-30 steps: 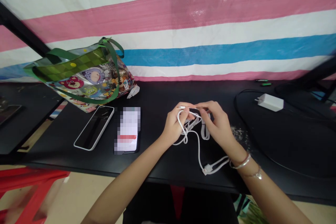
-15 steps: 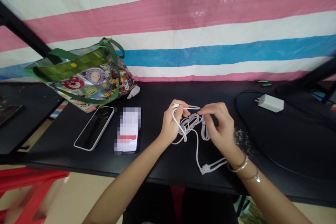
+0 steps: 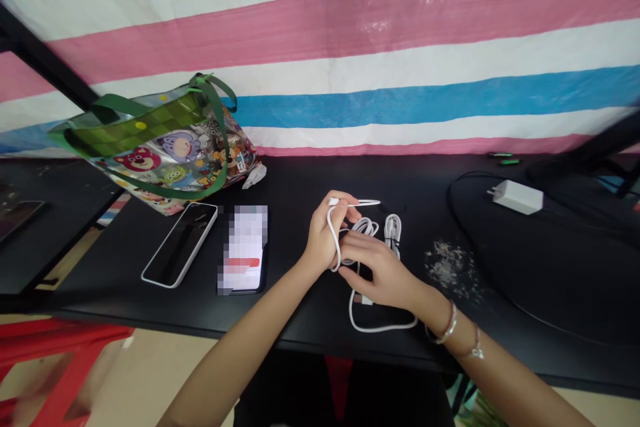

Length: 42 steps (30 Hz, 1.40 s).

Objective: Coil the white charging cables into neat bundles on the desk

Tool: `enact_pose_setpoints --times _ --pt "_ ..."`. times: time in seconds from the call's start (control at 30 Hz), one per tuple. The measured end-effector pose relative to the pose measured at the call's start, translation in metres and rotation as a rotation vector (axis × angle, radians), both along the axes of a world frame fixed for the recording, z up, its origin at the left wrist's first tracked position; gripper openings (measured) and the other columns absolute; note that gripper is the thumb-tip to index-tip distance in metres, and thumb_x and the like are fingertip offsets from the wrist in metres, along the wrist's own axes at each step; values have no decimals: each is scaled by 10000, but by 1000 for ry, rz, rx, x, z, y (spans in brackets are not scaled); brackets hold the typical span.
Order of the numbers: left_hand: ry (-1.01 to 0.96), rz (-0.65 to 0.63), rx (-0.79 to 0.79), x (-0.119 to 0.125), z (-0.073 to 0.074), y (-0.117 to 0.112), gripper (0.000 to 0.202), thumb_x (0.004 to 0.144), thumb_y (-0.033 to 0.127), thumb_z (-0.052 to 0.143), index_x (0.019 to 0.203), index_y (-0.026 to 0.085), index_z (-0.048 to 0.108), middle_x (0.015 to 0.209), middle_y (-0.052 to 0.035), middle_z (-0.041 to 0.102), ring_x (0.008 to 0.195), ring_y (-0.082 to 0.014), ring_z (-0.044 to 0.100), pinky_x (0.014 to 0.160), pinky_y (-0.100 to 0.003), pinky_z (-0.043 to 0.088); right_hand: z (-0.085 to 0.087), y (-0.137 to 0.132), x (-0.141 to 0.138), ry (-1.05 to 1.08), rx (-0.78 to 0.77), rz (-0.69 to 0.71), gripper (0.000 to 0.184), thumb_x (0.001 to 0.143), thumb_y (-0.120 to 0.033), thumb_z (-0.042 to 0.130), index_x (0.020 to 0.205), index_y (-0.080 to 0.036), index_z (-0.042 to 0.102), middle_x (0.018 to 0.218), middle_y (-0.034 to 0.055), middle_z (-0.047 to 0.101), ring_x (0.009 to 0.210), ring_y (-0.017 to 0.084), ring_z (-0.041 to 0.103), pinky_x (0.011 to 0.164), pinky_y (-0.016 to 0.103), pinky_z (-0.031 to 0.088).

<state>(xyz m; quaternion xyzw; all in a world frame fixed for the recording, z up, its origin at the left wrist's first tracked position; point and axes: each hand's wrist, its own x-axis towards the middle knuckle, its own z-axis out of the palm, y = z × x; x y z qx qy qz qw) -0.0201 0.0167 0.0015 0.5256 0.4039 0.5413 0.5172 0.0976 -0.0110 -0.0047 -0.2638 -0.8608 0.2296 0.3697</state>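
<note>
Right at the centre of the frame, the left hand point(image 3: 325, 233) pinches the white cable point(image 3: 364, 225) near its connector point(image 3: 333, 201); just below, right hand point(image 3: 380, 270) meets it, grip impossible to tell!

The slim white cable point(image 3: 375, 330) is partly uncoiled: its small white connector point(image 3: 333, 201) sits in my left grip point(image 3: 323, 230), a strand loops down beside it, loose coils point(image 3: 365, 225) bunch behind my right grip point(image 3: 383, 270), and one curve lies on the tabletop point(image 3: 320, 177).
</note>
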Motion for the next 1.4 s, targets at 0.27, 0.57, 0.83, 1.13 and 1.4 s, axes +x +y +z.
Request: enact_pose_setpoints --times 0.27,0.57,0.83,1.13,1.4 --pt "29 26 -10 1 -4 2 210 849 366 449 756 190 516 619 19 550 620 -118 551 601 -219 434 -2 2 3 28 52 -55 177 857 -137 515 694 -197 548 650 16 610 639 154 554 612 268 461" --pt "143 10 137 -2 -9 3 224 911 335 410 782 189 522 669 10 572 653 -123 585 635 -227 464 9 7 21 168 70 -321 178 883 -147 467 777 -205 597 677 9 648 598 140 600 581 245 459" --pt "194 -60 235 -1 -10 0 214 931 320 399 831 185 532 661 6 601 644 -117 612 648 -219 496 9 10 26 190 -59 -488 238 907 -246 412 782 -201 609 601 -10 591 520 128 548 520 240 418" --pt "283 -40 318 -1 -11 0 237 944 319 377 850 190 552 671 -3 629 622 -119 619 631 -225 517 8 11 26 179 -53 -512 247 908 -245 402 772 -204 605 566 -26 534 459 111 472 487 234 371" --pt "336 -24 379 -2 -6 -5 212 921 242 397 856 185 591 782 -25 664 677 -122 639 639 -223 507 5 15 28 103 -105 -521 248 885 -274 410 799 -186 625 553 -24 545 445 107 445 475 224 358"
